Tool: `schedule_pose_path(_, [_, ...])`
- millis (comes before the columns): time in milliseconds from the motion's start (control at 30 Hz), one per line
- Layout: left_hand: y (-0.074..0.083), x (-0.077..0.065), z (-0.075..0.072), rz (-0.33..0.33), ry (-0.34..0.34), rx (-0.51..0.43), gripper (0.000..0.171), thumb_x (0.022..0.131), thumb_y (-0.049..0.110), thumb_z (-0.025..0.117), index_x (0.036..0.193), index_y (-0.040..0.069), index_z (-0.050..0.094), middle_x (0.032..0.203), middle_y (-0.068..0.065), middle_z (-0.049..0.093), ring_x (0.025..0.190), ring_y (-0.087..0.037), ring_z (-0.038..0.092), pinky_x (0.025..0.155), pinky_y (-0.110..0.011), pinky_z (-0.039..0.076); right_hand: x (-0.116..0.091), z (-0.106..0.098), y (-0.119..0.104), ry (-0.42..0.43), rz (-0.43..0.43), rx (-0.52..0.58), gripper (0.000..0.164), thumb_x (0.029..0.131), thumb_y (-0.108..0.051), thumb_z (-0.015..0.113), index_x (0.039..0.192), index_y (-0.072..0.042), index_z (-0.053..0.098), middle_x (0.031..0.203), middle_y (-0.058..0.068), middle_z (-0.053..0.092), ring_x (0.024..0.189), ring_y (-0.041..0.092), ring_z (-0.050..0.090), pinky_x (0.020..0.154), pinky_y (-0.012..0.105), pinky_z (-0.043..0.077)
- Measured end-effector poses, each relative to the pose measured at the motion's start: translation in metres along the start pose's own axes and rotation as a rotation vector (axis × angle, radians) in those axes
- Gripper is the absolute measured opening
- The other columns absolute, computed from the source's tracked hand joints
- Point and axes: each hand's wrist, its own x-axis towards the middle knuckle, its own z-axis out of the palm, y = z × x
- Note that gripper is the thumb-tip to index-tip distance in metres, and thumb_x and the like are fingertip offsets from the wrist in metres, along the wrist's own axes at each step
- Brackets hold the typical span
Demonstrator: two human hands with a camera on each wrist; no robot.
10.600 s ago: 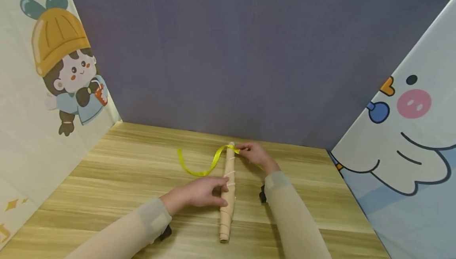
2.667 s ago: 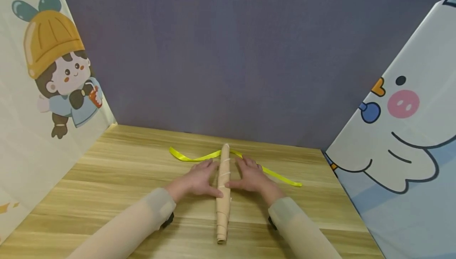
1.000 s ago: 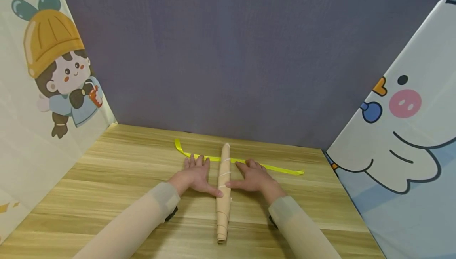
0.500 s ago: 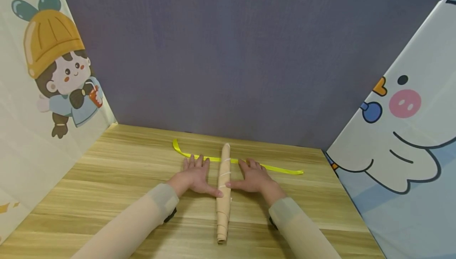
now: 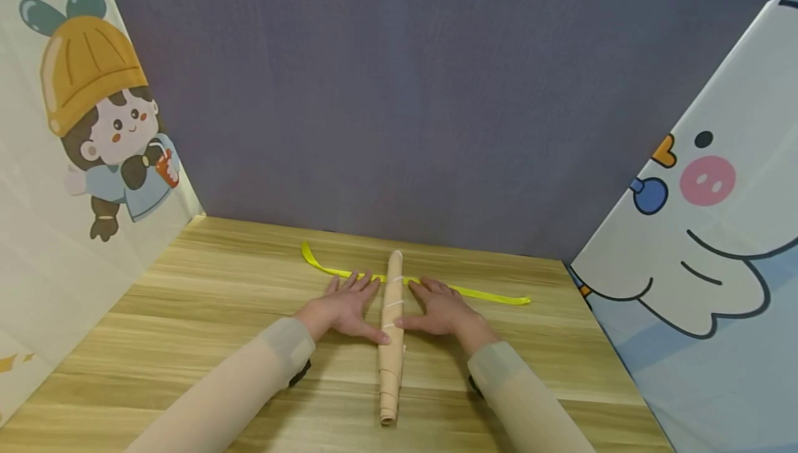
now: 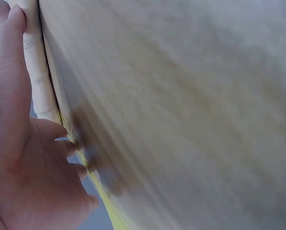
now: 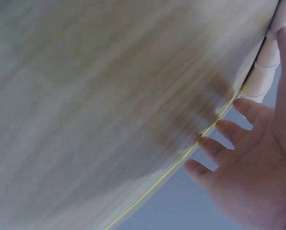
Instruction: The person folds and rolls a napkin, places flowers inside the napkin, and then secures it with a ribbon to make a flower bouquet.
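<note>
A long beige roll (image 5: 391,366), thicker toward the near end and marked by thin white bands, lies lengthwise on the wooden table (image 5: 249,280). Beneath its far part a yellow ribbon (image 5: 495,297) runs crosswise, its left end curling up. My left hand (image 5: 341,309) is left of the roll, thumb touching its side, fingers spread at the ribbon. On the other side my right hand (image 5: 445,311) rests with its thumb against the roll and its fingertips by the ribbon. Both wrist views show straight, spread fingers close over the table, beside the roll (image 6: 37,67) and the ribbon (image 7: 152,187).
A dark grey-purple panel (image 5: 386,93) stands along the table's back edge. Light panels with cartoon prints, a child in an orange hat (image 5: 100,65) and a white animal with a pink cheek (image 5: 707,183), flank the left and right sides.
Earlier my right hand pinched the ribbon at the roll's far end; it has let go. The ribbon has since come nearer and lies straighter. Lately only my left fingers shifted rightward toward the roll.
</note>
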Motion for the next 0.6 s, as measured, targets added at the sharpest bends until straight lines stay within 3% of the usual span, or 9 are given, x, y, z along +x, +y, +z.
schedule_pose_path(300, [-0.0018, 0.0038, 0.0007, 0.0, 0.002, 0.008, 0.137, 0.079, 0.093, 0.07, 0.177, 0.012, 0.018, 0.186, -0.011, 0.006, 0.172, -0.039, 0.004, 0.136, -0.067, 0.003, 0.001, -0.0001, 0.0004, -0.023, -0.003, 0.002, 0.103, 0.095, -0.082, 0.063, 0.173, -0.021, 0.036, 0.183, 0.011, 0.026, 0.169, 0.039, 0.024, 0.131, 0.071, 0.026])
schedule_pose_path(600, [-0.0003, -0.002, 0.0016, -0.024, 0.024, -0.007, 0.134, 0.08, 0.093, 0.07, 0.176, 0.011, 0.023, 0.185, -0.013, 0.012, 0.172, -0.042, 0.009, 0.136, -0.068, 0.008, -0.0043, 0.0017, -0.0041, 0.014, 0.017, -0.001, 0.103, 0.096, -0.08, 0.063, 0.17, -0.012, 0.042, 0.179, 0.016, 0.033, 0.164, 0.042, 0.034, 0.129, 0.067, 0.032])
